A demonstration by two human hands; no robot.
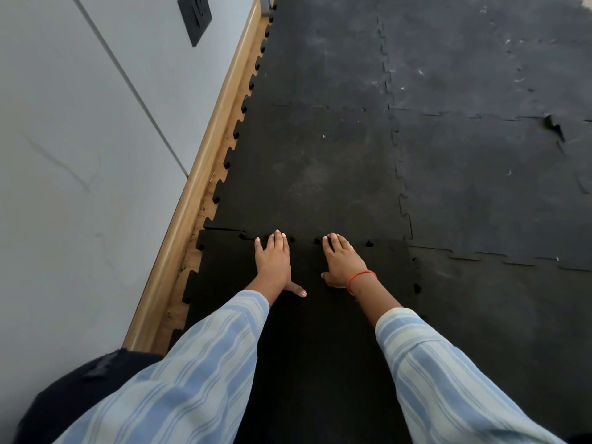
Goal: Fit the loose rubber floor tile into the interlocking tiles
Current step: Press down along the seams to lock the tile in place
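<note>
The loose black rubber floor tile with toothed edges lies flat on the floor directly in front of the person, its far edge butted against the laid dark grey interlocking rubber tiles. The left hand and right hand both rest palm-down on it, fingers extended and spread, gripping nothing; the fingertips sit just at the far seam. In my judgement the hands are placed there to press the teeth down into the matching notches.

Seam condition: several small gaps show along the far edge, and the far left corner sits visibly misaligned, so the joint appears not yet fully seated.

Left side: the teeth face the light wooden skirting board with a narrow strip of bare floor between, leaving little room to shift that way. Right side: the tile meets another laid tile; the joint there is too dark to assess.
</note>
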